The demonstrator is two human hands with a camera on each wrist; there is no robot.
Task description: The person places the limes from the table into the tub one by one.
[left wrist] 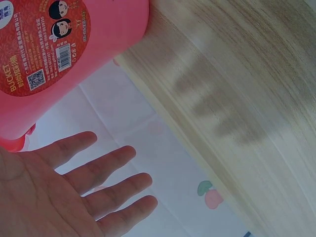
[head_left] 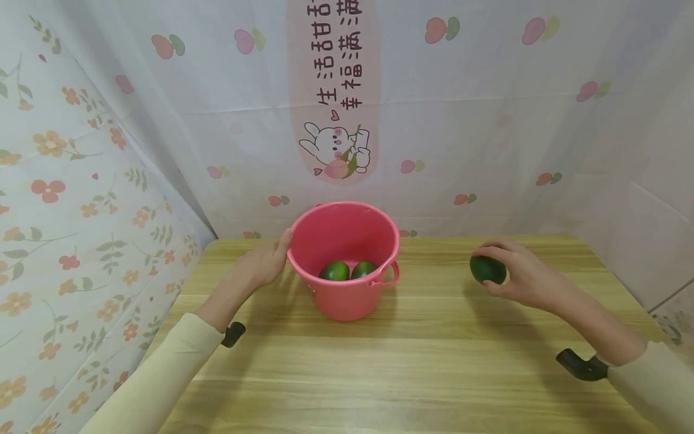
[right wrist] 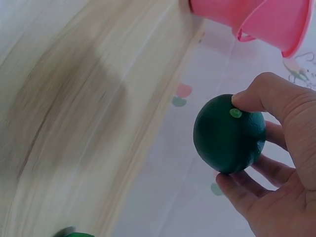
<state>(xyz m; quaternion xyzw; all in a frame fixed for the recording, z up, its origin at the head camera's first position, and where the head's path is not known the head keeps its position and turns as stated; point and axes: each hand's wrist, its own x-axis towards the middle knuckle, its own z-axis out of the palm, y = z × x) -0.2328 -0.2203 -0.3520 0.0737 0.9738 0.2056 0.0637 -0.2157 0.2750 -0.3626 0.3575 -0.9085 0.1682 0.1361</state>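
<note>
A pink bucket (head_left: 343, 298) stands upright on the wooden table, with two green avocados (head_left: 334, 270) visible inside. My left hand (head_left: 262, 263) is at the bucket's left side, its thumb at the rim. In the left wrist view its fingers (left wrist: 111, 160) are straight and spread, below the bucket's labelled wall (left wrist: 111, 29). Well to the right of the bucket, my right hand (head_left: 517, 271) holds a dark green avocado (head_left: 487, 270) above the table. The right wrist view shows thumb and fingers pinching this avocado (right wrist: 227, 136), which has a light green stem spot.
The wooden table (head_left: 347, 380) ends at a patterned white curtain (head_left: 434, 138) behind the bucket. A floral cloth (head_left: 81, 241) hangs on the left. A small bucket handle (head_left: 389, 278) sticks out at the right. A partly cut-off green thing (right wrist: 80, 235) shows low in the right wrist view.
</note>
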